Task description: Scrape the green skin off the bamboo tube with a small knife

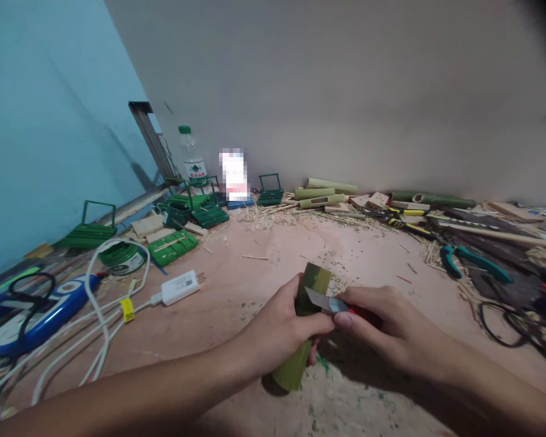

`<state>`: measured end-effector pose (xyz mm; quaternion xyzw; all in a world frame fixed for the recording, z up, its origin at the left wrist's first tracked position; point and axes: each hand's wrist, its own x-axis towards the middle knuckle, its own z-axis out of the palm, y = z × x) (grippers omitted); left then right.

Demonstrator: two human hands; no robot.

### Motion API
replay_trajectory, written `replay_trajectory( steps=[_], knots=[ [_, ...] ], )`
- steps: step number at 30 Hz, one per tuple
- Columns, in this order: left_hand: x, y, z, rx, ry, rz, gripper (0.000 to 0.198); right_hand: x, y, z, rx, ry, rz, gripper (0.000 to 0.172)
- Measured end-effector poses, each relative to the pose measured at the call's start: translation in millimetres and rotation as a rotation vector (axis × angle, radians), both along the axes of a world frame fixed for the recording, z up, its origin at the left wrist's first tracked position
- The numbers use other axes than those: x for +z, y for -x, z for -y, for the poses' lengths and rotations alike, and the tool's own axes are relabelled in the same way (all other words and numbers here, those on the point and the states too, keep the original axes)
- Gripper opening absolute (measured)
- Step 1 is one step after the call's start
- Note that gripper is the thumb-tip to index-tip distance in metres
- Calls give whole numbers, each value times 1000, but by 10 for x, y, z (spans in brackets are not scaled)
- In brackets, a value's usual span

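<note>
My left hand (291, 328) is wrapped round a green bamboo piece (293, 364), which stands tilted above the table near its front. A paler strip shows along the bamboo's upper right part. In my right hand (377, 321) is a utility knife (333, 303) with a red handle, mostly covered by my fingers. Its blade points left and lies against or just over the bamboo's upper face; whether it cuts in I cannot tell. My left thumb reaches across the bamboo to the knife, close to my right thumb.
A white charger (180, 287) with cable lies left, near a blue bottle-like container (50, 315). Small green bamboo racks (270, 189) and a water bottle (193, 158) stand behind. Bamboo tubes (323, 200), shavings, teal-handled pliers (475, 261) and scissors (523, 321) lie along the back and right.
</note>
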<state>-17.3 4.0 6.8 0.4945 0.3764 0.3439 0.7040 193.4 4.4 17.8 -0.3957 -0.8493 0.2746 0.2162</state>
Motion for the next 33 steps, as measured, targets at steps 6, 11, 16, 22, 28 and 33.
replay_trajectory(
  steps=[6, 11, 16, 22, 28, 33],
  knots=[
    [-39, 6, -3, 4, -6, 2, 38, -27, -21, -13, -71, -19, -29, 40],
    [-61, 7, -8, -12, -3, 5, 37, -10, -14, -17, -53, -3, -13, 40],
    [-60, 13, -9, -14, -71, -14, 37, 28, 6, -10, -36, -13, -17, 40],
    [-52, 11, 2, -15, -51, -23, 37, -2, -1, -3, -52, -17, -17, 39],
    [-7, 18, 11, -36, -30, -10, 38, -32, -45, -123, -357, -61, -131, 42],
    [152, 197, 172, -142, -236, -5, 31, -47, -78, -231, -534, -17, -289, 45]
  ],
)
